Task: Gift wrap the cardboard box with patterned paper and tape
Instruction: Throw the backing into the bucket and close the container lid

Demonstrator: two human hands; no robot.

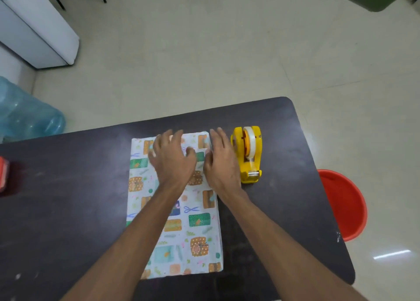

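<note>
Both my forearms reach in from the near table (68, 198) edge over the patterned paper (195, 239), which lies flat at the table's centre; whether the cardboard box sits under it I cannot tell. Further out, my left hand (172, 162) presses palm-down, fingers spread, clamped on nothing, pinning the sheet, I judge. My right hand (221, 164) rests open along the paper's right edge, smoothing it. Just beyond, the yellow tape dispenser (247, 153) stands beside that hand, handy for taping.

Head view, steeply down over the table (68, 187).
</note>
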